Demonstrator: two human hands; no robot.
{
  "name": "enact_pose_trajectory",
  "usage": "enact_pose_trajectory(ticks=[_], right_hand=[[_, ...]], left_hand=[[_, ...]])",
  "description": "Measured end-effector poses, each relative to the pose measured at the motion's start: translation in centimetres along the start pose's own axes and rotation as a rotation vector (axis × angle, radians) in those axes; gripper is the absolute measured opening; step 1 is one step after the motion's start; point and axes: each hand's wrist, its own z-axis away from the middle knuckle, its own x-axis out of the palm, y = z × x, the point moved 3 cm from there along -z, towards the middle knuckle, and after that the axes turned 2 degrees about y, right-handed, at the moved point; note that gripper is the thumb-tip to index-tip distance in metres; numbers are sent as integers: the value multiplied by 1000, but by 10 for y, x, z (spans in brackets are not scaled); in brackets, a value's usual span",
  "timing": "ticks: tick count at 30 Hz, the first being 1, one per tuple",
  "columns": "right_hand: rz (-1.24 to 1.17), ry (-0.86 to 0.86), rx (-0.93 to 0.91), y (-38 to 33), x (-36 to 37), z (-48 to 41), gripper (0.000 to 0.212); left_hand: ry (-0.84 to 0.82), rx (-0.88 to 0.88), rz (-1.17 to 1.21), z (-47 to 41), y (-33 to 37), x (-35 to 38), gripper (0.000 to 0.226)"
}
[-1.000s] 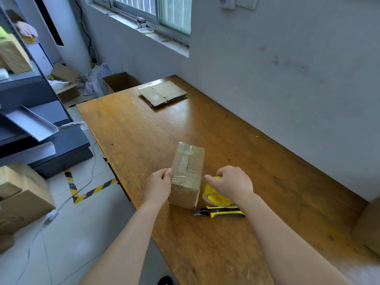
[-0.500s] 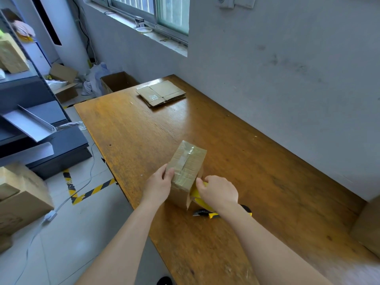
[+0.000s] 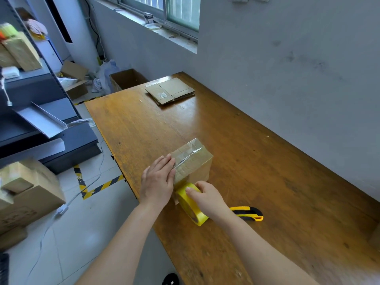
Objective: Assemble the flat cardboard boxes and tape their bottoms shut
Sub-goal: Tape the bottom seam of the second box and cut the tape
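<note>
A small cardboard box (image 3: 194, 159) stands on the wooden table (image 3: 257, 171), clear tape running over its top and down the near side. My left hand (image 3: 158, 179) lies flat with straight fingers against the box's near-left face. My right hand (image 3: 205, 195) grips a yellow tape roll (image 3: 190, 204) held low against the box's near bottom edge. A stack of flat cardboard boxes (image 3: 169, 90) lies at the table's far end.
A yellow and black utility knife (image 3: 247, 212) lies on the table just right of my right wrist. An open carton (image 3: 127, 78) stands on the floor past the table's far end. Dark shelving (image 3: 37, 112) and more cartons (image 3: 26, 192) are on the left.
The box has turned so a corner points away from me. My left hand went from pinching the box to lying flat on it. The tape roll came down and forward to the near bottom edge.
</note>
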Motion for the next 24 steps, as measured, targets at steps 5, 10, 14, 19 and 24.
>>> enact_pose_trajectory(ticks=[5, 10, 14, 19, 24], right_hand=[[-9, 50, 251, 17, 29, -18, 50], [-122, 9, 289, 18, 22, -27, 47], [-70, -11, 306, 20, 25, -25, 53], [-130, -102, 272, 17, 20, -15, 39], [-308, -192, 231, 14, 17, -5, 25]], left_hand=[[12, 30, 37, 3, 0, -1, 38], [-58, 30, 0, 1, 2, -4, 58], [-80, 75, -154, 2, 6, -1, 79], [-110, 94, -241, -2, 4, 0, 85], [-136, 108, -196, -8, 1, 13, 88]])
